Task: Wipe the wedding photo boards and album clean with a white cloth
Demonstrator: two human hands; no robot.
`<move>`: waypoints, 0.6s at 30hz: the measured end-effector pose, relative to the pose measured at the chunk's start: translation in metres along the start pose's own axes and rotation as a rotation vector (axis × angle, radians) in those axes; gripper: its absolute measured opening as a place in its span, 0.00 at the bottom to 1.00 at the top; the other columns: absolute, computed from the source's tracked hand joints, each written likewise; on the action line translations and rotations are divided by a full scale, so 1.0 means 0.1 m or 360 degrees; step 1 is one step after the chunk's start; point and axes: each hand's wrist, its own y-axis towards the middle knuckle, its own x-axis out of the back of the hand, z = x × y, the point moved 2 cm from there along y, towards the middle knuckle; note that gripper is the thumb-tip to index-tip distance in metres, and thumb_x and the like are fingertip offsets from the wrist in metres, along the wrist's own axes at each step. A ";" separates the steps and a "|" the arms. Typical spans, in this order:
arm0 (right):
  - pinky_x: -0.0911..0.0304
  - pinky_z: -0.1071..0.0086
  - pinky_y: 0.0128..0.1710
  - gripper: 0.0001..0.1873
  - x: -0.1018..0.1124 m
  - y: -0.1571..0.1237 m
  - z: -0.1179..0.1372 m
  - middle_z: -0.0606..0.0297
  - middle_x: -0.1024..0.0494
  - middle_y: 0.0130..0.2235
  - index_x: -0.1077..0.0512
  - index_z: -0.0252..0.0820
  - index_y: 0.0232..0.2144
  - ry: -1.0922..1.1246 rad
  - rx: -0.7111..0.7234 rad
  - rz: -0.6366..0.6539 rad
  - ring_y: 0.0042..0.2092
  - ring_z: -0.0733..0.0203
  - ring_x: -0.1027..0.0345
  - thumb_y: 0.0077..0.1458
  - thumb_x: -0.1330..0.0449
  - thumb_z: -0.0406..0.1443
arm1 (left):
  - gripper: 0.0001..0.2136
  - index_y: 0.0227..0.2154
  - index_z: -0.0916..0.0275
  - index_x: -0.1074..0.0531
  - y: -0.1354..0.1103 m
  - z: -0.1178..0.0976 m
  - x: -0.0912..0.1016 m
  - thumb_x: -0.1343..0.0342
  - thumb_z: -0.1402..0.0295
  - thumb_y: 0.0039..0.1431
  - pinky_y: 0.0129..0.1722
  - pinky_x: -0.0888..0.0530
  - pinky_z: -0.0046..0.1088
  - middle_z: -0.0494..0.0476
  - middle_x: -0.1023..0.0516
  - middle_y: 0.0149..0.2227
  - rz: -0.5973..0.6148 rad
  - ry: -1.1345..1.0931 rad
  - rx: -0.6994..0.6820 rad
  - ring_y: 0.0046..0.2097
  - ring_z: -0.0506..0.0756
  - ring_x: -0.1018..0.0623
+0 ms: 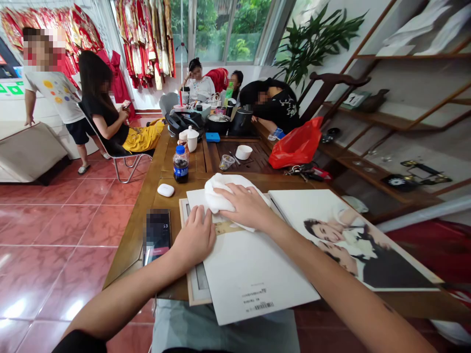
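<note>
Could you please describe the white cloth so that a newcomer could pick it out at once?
On the brown wooden table lies a flat white rectangular panel with a printed barcode. Towards the panel's far end, the person's right hand rests on a bunched white cloth. Its soft, rounded folds set it apart from the stiff, straight-edged panel.

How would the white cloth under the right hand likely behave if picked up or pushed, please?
The white cloth would probably be floppy, as it bunches in soft folds under the right hand. It seems unlikely to break, looking like plain fabric. Pushed, it may slide easily over the white panel, whose surface looks flat and smooth.
</note>
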 end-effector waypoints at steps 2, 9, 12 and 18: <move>0.44 0.52 0.52 0.32 0.00 -0.04 -0.08 0.51 0.32 0.62 0.38 0.50 0.65 -0.0015 -0.0019 -0.0006 0.57 0.43 0.36 0.61 0.45 0.48 | 0.21 0.61 0.76 0.39 0.00 0.01 -0.01 0.60 0.67 0.71 0.62 0.33 0.50 0.79 0.34 0.60 0.0019 0.0011 0.0000 0.65 0.70 0.35; 0.43 0.48 0.51 0.31 -0.03 -0.20 -0.27 0.47 0.31 0.61 0.37 0.46 0.65 -0.0050 -0.0113 -0.0071 0.55 0.40 0.34 0.61 0.46 0.46 | 0.22 0.61 0.74 0.40 -0.01 0.01 -0.04 0.61 0.66 0.72 0.61 0.33 0.50 0.79 0.35 0.62 0.0006 0.0016 0.0015 0.66 0.70 0.36; 0.45 0.48 0.55 0.32 -0.03 -0.28 -0.17 0.48 0.32 0.62 0.36 0.46 0.64 -0.0045 -0.0024 -0.0106 0.59 0.40 0.37 0.59 0.44 0.45 | 0.22 0.61 0.75 0.40 -0.01 0.01 -0.05 0.62 0.66 0.72 0.62 0.33 0.51 0.80 0.35 0.62 -0.0001 0.0012 -0.0002 0.66 0.70 0.36; 0.48 0.50 0.58 0.31 0.01 -0.45 -0.01 0.49 0.32 0.62 0.34 0.47 0.64 -0.0021 0.0164 -0.0173 0.59 0.43 0.38 0.58 0.43 0.43 | 0.22 0.62 0.73 0.40 -0.02 0.01 -0.05 0.61 0.66 0.72 0.61 0.33 0.52 0.78 0.34 0.62 -0.0038 0.0015 -0.0015 0.67 0.69 0.37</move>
